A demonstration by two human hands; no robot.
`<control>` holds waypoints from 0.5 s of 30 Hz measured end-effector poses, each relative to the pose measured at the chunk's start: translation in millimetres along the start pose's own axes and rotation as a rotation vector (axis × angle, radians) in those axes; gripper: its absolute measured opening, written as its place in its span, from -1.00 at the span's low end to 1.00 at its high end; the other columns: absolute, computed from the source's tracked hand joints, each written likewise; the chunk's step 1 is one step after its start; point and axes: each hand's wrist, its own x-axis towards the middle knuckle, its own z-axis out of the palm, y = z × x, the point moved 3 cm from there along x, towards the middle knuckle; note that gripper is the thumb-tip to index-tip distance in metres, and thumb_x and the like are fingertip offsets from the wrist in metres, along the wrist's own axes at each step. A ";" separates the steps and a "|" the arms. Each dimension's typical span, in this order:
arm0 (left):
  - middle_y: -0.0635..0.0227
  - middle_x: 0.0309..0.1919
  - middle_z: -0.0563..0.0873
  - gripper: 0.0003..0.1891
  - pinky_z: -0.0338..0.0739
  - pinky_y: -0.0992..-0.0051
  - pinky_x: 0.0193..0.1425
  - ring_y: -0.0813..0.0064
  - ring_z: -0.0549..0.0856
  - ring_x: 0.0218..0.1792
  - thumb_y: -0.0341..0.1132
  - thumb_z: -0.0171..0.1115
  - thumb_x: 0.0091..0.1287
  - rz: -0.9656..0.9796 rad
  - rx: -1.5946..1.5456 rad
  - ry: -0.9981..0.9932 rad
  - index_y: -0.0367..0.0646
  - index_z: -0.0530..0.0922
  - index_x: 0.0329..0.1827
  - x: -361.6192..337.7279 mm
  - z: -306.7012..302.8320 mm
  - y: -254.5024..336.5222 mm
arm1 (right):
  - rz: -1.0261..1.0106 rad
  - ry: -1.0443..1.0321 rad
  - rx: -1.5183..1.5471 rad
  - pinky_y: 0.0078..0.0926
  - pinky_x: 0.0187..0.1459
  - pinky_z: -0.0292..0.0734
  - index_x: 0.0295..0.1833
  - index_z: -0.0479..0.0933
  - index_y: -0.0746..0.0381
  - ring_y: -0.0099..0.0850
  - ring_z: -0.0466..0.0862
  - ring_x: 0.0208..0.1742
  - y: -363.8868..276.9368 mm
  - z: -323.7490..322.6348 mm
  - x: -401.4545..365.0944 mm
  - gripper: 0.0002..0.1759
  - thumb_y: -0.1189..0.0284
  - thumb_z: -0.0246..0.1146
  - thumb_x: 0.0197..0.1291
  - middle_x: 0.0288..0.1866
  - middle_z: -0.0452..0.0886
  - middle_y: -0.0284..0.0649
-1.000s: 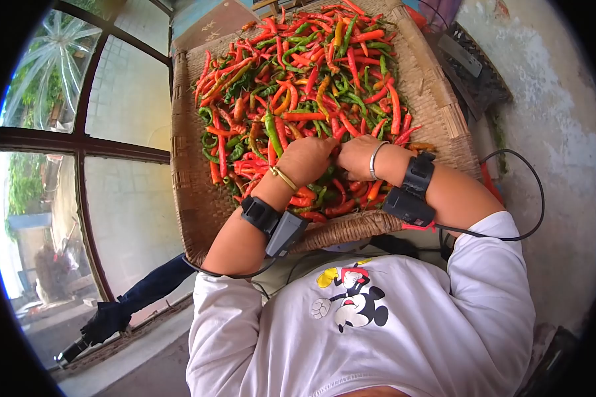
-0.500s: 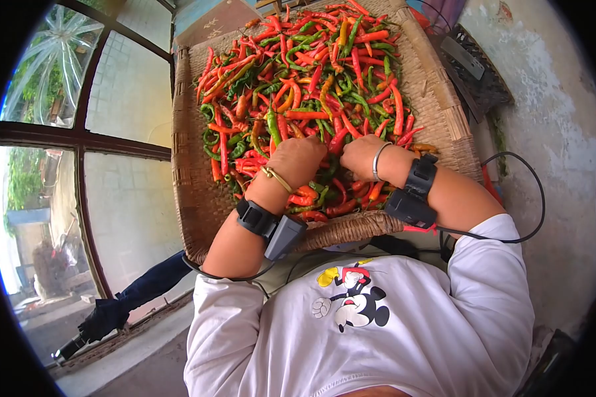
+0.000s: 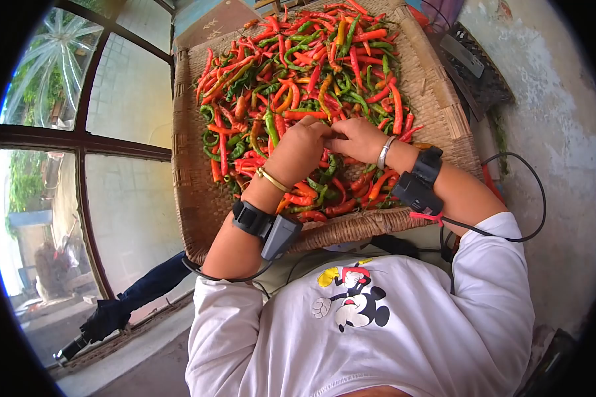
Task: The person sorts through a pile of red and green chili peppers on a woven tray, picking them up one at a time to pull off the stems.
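Observation:
A heap of red, green and orange chili peppers [image 3: 298, 59] fills a woven basket [image 3: 437, 92]. Over the lower part of the heap, my left hand [image 3: 300, 147] has its fingers bent inward and meets my right hand at the fingertips. My right hand [image 3: 359, 140] is closed too, with thumb and fingers drawn together. Whatever lies between the fingertips is too small or hidden to make out. A green pepper [image 3: 271, 127] lies just left of my left hand.
A window with dark frames [image 3: 79, 137] is on the left, with a folded dark umbrella [image 3: 146, 286] below it. A black cable [image 3: 540, 192] loops from my right wrist device. A dark slatted object [image 3: 487, 73] stands right of the basket by the worn wall [image 3: 543, 99].
Both hands have risen slightly from among the peppers and come together at the fingertips. My right hand has turned and moved up and left.

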 end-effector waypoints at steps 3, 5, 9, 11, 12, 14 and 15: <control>0.16 -0.36 0.57 -0.82 0.49 0.38 -0.19 0.21 0.59 -0.27 -0.58 0.06 0.07 -0.051 -0.142 0.104 -0.27 0.54 -0.26 1.0 0.6 -1.5 | 0.284 -0.174 0.440 -0.48 -0.45 0.51 -0.36 0.52 0.31 -0.41 0.62 -0.50 -3.0 -1.6 -4.0 -0.71 0.25 0.23 0.08 -0.51 0.60 -0.18; 0.16 -0.34 0.57 -0.79 0.49 0.40 -0.18 0.24 0.59 -0.26 -0.59 0.07 0.06 -0.050 -0.168 0.113 -0.27 0.54 -0.23 1.7 0.6 -2.0 | 0.304 -0.158 0.461 -0.55 -0.51 0.48 -0.39 0.51 0.32 -0.50 0.59 -0.56 -4.2 -5.2 -4.9 -0.71 0.27 0.21 0.11 -0.55 0.58 -0.22; 0.18 -0.37 0.59 -0.79 0.52 0.46 -0.25 0.33 0.62 -0.32 -0.57 0.13 0.06 -0.088 -0.157 0.130 -0.29 0.53 -0.21 3.1 -7.2 -6.7 | 0.296 -0.090 0.260 -0.64 -0.61 0.42 -0.45 0.49 0.31 -0.59 0.51 -0.67 -17.6 -24.7 -5.1 -0.71 0.29 0.16 0.17 -0.68 0.50 -0.33; 0.19 -0.37 0.60 -0.77 0.52 0.49 -0.29 0.35 0.63 -0.35 -0.56 0.16 0.06 -0.101 -0.118 0.124 -0.30 0.53 -0.18 2.7 -11.5 -9.1 | 0.247 -0.057 0.356 -0.65 -0.63 0.40 -0.46 0.49 0.31 -0.61 0.48 -0.70 -9.5 -25.5 -2.3 -0.70 0.29 0.15 0.18 -0.70 0.48 -0.35; 0.15 -0.38 0.61 -0.76 0.52 0.44 -0.28 0.28 0.63 -0.36 -0.49 0.19 0.04 -0.128 -0.123 0.116 -0.27 0.54 -0.19 2.5 -12.4 -10.2 | 0.197 -0.022 0.452 -0.67 -0.65 0.37 -0.48 0.49 0.30 -0.62 0.45 -0.73 -7.6 -26.5 -1.2 -0.69 0.29 0.14 0.19 -0.73 0.46 -0.37; 0.12 -0.39 0.63 -0.75 0.51 0.38 -0.27 0.21 0.63 -0.37 -0.43 0.23 0.03 -0.155 -0.127 0.108 -0.24 0.55 -0.19 2.1 -16.5 -10.5 | 0.194 -0.011 0.511 -0.67 -0.68 0.34 -0.48 0.48 0.30 -0.64 0.41 -0.75 -6.5 -27.6 -0.4 -0.66 0.26 0.11 0.22 -0.73 0.46 -0.37; 0.11 -0.41 0.63 -0.74 0.51 0.40 -0.30 0.22 0.64 -0.40 -0.42 0.24 0.03 -0.262 -0.185 0.044 -0.24 0.55 -0.18 1.7 -17.9 -12.7 | 0.174 -0.030 0.637 -0.71 -0.67 0.33 -0.41 0.48 0.30 -0.66 0.41 -0.73 -4.3 -27.0 0.5 -0.65 0.23 0.08 0.24 -0.70 0.47 -0.38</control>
